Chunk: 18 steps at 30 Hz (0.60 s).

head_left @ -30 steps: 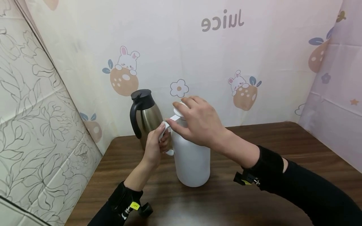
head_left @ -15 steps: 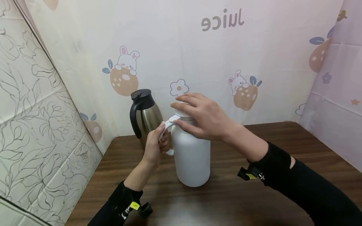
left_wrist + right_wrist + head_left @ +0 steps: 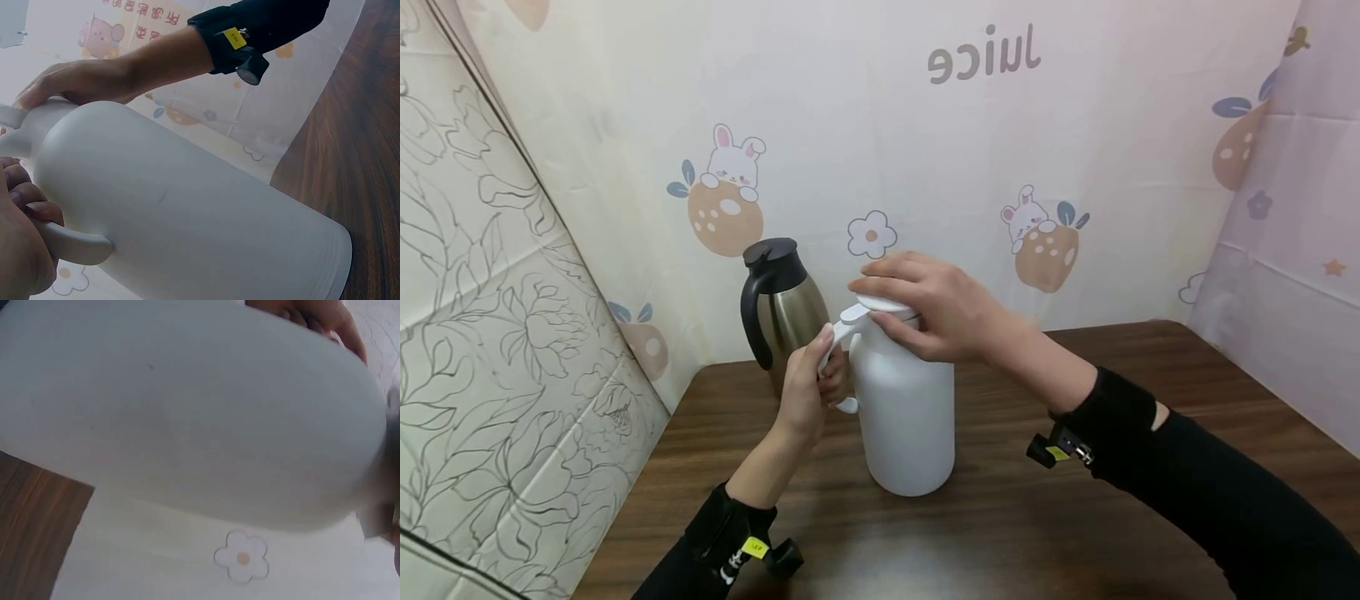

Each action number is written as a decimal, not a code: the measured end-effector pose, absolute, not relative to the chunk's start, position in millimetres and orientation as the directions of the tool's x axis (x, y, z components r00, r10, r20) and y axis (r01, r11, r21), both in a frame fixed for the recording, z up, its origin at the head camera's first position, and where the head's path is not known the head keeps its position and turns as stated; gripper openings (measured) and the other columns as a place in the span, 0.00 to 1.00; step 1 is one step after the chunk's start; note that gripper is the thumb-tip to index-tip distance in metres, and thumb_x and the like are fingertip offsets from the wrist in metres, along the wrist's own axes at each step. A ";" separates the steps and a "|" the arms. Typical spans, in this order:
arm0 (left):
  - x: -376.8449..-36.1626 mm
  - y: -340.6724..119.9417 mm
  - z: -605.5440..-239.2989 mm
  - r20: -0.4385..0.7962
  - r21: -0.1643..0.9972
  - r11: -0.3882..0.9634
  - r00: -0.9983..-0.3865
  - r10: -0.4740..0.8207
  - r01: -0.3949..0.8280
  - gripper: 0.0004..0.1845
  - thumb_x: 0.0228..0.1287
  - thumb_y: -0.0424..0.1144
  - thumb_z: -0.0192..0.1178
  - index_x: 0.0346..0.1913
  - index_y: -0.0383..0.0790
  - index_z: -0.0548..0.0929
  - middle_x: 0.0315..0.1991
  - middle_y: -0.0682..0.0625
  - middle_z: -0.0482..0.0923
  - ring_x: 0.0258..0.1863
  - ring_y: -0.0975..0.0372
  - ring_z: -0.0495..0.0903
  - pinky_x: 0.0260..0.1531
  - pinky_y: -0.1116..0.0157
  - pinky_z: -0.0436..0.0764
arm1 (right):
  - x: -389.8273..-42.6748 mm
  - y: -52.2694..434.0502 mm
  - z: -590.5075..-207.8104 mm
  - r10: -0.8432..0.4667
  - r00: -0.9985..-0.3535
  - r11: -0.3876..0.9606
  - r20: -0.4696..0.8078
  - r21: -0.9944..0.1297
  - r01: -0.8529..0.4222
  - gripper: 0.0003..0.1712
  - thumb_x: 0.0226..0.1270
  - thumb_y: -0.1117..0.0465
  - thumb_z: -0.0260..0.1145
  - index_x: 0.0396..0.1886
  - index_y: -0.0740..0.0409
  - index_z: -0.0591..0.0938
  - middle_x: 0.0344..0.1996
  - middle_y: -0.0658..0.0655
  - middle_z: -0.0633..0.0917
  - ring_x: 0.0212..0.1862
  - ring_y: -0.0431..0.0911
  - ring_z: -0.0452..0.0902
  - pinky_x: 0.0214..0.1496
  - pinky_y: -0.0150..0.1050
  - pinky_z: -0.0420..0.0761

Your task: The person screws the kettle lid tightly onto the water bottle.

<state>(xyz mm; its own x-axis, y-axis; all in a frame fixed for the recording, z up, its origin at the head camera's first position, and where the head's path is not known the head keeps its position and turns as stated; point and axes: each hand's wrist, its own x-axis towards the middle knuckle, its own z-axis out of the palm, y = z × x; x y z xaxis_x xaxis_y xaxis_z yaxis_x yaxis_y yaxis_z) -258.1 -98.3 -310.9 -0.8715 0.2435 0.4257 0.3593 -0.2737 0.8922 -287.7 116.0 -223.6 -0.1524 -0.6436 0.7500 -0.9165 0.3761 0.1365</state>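
The white jug (image 3: 904,400) stands upright on the bench (image 3: 1075,533), its long axis vertical, its handle (image 3: 842,358) pointing to the person's left toward the steel flask (image 3: 778,312) just behind; the left hand (image 3: 808,387) is curled round that handle; the right hand (image 3: 936,304) has its fingers wrapped about the lid (image 3: 880,304), which sits on the neck, so by my judgement the lid work is midway, neither off nor plainly sealed.

We see a white jug (image 3: 906,400) w/ smooth matt plastic-looking skin; steel jug (image 3: 790,321) is brushed metal w/ glossy black plastic lid. Table (image 3: 1150,367) looks dark wood-grain, slight sheen; backdrop (image 3: 925,150) printed cloth.
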 end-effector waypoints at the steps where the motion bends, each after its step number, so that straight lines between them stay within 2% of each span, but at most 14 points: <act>1: -258.0 -98.3 -310.8 0.427 0.892 -0.271 -0.871 0.244 0.362 0.28 0.74 0.55 0.45 0.21 0.38 0.58 0.12 0.59 0.56 0.11 0.64 0.51 0.12 0.67 0.52 | -284.9 113.7 -224.5 -0.629 -0.166 0.411 0.759 0.144 -0.900 0.22 0.69 0.50 0.59 0.58 0.53 0.82 0.54 0.56 0.83 0.59 0.50 0.76 0.60 0.46 0.76; 11: -258.7 -98.6 -309.8 0.424 0.895 -0.256 -0.875 0.234 0.366 0.28 0.73 0.56 0.46 0.21 0.40 0.58 0.11 0.59 0.56 0.11 0.63 0.50 0.13 0.67 0.53 | -259.3 87.5 -229.1 -0.459 -0.317 0.729 0.830 0.148 -0.668 0.22 0.67 0.49 0.56 0.52 0.55 0.84 0.47 0.60 0.85 0.49 0.55 0.80 0.48 0.50 0.81; 14: -259.1 -98.4 -309.8 0.430 0.894 -0.249 -0.872 0.236 0.373 0.28 0.73 0.56 0.46 0.21 0.40 0.58 0.11 0.59 0.56 0.11 0.63 0.50 0.13 0.66 0.53 | -255.2 84.1 -228.7 -0.443 -0.352 0.769 0.824 0.148 -0.622 0.22 0.68 0.49 0.56 0.52 0.56 0.84 0.47 0.61 0.85 0.49 0.56 0.80 0.46 0.50 0.82; 18: -259.2 -97.8 -310.6 0.431 0.893 -0.253 -0.870 0.239 0.373 0.27 0.74 0.56 0.45 0.21 0.40 0.59 0.11 0.59 0.56 0.11 0.64 0.50 0.13 0.66 0.52 | -251.1 84.5 -227.2 -0.438 -0.416 0.775 0.797 0.100 -0.623 0.23 0.70 0.47 0.55 0.54 0.55 0.83 0.51 0.61 0.83 0.52 0.56 0.79 0.50 0.51 0.80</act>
<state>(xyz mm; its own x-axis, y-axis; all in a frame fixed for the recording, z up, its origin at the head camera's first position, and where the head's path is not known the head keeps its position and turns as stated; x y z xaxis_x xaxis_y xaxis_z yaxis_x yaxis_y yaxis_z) -259.2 -97.8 -310.6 -0.8703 0.2390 0.4306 0.3725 -0.2525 0.8930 -251.1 84.5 -227.2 -0.4159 -0.4375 0.7973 -0.6235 0.7754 0.1003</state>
